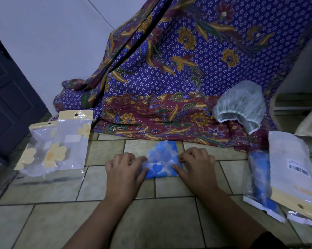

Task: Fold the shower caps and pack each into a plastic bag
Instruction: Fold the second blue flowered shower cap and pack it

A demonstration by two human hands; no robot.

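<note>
Blue-petalled shower cap lay between the fingers of left hand and right hand, both pinching its ends, apparently to hold the fold.

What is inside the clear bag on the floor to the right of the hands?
A rolled blue-flowered shower cap shows through the clear bag. A white packet overlaps its right edge, hiding that part.

both forearms bare, a dark sleeve edge on the right arm.
</note>
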